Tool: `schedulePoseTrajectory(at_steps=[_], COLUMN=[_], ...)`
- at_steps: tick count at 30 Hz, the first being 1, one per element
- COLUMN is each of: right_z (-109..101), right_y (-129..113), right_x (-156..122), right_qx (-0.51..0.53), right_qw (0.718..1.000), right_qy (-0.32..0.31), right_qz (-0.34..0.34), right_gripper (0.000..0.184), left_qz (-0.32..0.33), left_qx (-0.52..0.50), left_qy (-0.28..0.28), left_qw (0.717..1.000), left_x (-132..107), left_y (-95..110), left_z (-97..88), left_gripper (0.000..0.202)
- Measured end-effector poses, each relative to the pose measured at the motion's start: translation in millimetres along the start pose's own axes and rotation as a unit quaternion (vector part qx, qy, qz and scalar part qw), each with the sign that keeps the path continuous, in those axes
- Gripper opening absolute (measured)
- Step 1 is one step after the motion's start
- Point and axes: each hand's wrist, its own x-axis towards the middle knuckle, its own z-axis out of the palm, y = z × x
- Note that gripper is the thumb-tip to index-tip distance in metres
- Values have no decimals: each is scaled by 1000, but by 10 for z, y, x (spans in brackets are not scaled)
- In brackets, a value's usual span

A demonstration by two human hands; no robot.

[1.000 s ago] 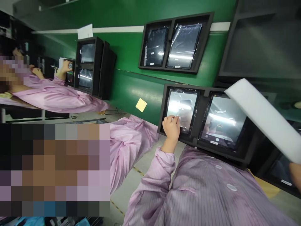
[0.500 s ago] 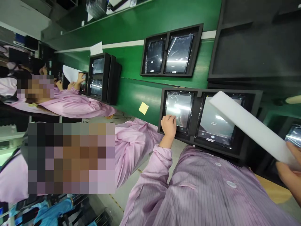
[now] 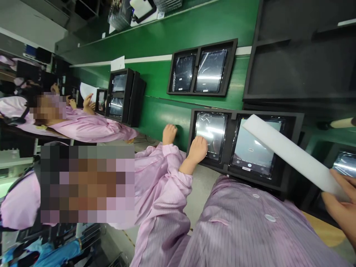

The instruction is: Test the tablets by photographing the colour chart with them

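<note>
My right hand (image 3: 338, 196) grips the near end of a long white foam-like bar (image 3: 292, 157). The bar's far end hangs over the right tablet (image 3: 252, 154), which lies in a black two-compartment tray (image 3: 228, 148) and shows a lit pale screen with round icons along its lower edge. In the tray's left compartment is another tablet (image 3: 213, 129) with a lit grey screen and a clear film. My left hand (image 3: 198, 149) is closed, knuckles up, at that tablet's lower left corner; whether its fingertips hold anything is hidden.
A co-worker's hand (image 3: 169, 134) rests on the green bench (image 3: 155, 111) left of my tray. Behind stands a second tray (image 3: 201, 92) with two dark tablets. Stacked trays (image 3: 130, 79) are farther left; big black trays (image 3: 292, 70) fill the right. Another person (image 3: 91, 126) works at far left.
My left hand has shifted slightly left across the tray edge. A co-worker's hand has come onto the bench where the yellow sticky note lay; the note no longer shows. My right hand still holds the bar.
</note>
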Motion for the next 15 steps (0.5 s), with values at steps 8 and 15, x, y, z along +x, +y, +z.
schedulePoseTrajectory(at_steps=[8, 15], right_z=[105, 359], right_y=[-141, -242], right_x=[263, 238], right_qx=[4, 56], right_qw=[983, 990], right_qy=[24, -26], right_qz=[-181, -127], right_gripper=[72, 71], left_qz=[-3, -110], left_qx=[-23, -8], left_qy=[43, 39], left_qw=[999, 993], left_x=[679, 2675], left_y=[-122, -356], left_z=[-821, -937], left_gripper=[14, 17])
